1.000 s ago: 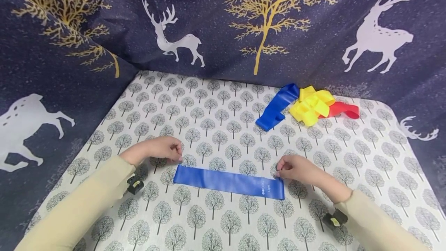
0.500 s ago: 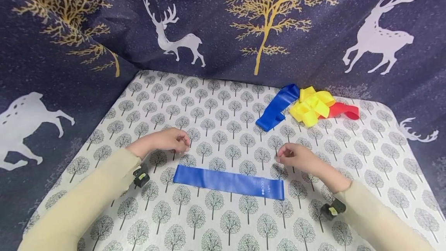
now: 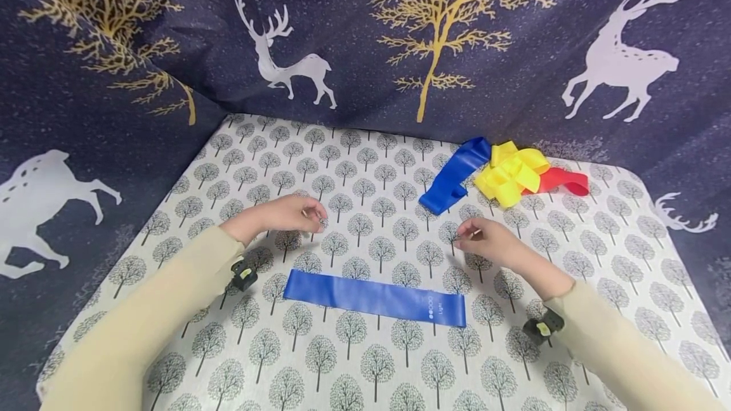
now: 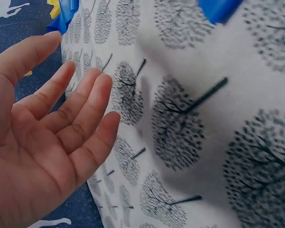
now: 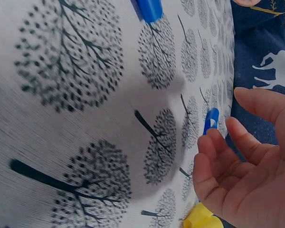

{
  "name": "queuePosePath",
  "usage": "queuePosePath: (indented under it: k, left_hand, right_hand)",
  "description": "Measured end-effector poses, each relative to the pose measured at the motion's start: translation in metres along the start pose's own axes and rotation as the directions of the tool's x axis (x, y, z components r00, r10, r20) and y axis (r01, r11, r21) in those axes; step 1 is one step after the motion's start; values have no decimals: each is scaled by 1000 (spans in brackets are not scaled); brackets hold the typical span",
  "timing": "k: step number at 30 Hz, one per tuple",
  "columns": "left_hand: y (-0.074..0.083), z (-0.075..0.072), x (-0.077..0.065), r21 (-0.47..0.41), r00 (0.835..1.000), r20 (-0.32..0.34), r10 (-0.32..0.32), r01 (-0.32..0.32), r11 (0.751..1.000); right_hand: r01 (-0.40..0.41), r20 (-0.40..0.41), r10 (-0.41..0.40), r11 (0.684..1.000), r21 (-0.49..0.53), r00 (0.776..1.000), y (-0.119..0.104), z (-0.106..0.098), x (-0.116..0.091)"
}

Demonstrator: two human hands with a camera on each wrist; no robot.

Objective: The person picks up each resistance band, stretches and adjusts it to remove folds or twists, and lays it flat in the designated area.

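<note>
A flat blue resistance band (image 3: pixel 374 297), printed "Light" near its right end, lies lengthwise across the front middle of the cloth. Beyond its left end is my left hand (image 3: pixel 294 213), fingers loosely bent and holding nothing. My right hand (image 3: pixel 491 243) hovers past the band's right end, also with nothing in it. In the left wrist view the left palm (image 4: pixel 47 142) faces up with the fingers spread a little. The right wrist view has the right hand's fingers (image 5: pixel 206 183) gently curved over the cloth, apart from any band.
At the back right, a second blue band (image 3: pixel 454 176), a bunched yellow band (image 3: pixel 512 173) and a red band (image 3: pixel 564 181) lie together. White cloth with tree prints (image 3: pixel 360 360) covers the table. A dark blue deer-print curtain (image 3: pixel 365 81) hangs along the back and sides.
Both hands have drawn away from the flat blue band toward the back of the table, the left one also shifting right. The bands have stayed where they were.
</note>
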State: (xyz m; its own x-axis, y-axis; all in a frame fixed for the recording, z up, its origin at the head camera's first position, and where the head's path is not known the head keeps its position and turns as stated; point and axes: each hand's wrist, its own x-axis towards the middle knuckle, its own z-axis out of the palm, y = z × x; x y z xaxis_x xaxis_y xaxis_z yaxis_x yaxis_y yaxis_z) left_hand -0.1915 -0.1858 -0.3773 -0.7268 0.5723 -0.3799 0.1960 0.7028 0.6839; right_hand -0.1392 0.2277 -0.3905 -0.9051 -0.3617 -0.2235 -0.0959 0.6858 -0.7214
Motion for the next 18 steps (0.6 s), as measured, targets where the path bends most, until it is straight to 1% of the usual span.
queuePosePath:
  k: [2,5,9,11,13,16,18]
  left_hand:
    - [4,-1,4,-32,1000,-21,7,-7,999]
    - [8,-1,10,-65,997,-80,17,-22,998]
    - [13,1,20,-83,986,-161,37,-50,995]
    - [16,2,24,-108,981,-193,28,-49,993]
    - [20,2,29,-140,974,-226,5,-37,989]
    - [27,2,37,-203,965,-262,-21,-34,979]
    - [32,2,43,-231,959,-283,-25,-43,972]
  right_hand:
    - [-7,-15,7,1000,-7,1000,-2,-3,2]
    - [-27,-38,27,1000,7,999,-3,-7,7]
    - [-42,-94,45,999,32,995,-3,-12,15]
    - [-36,-131,41,998,43,991,-3,-14,18]
    - [-36,-168,45,998,54,985,-2,-16,21]
    - [-56,-216,73,995,84,974,-2,-20,26]
    - [-71,-242,97,991,115,965,-2,-22,29]
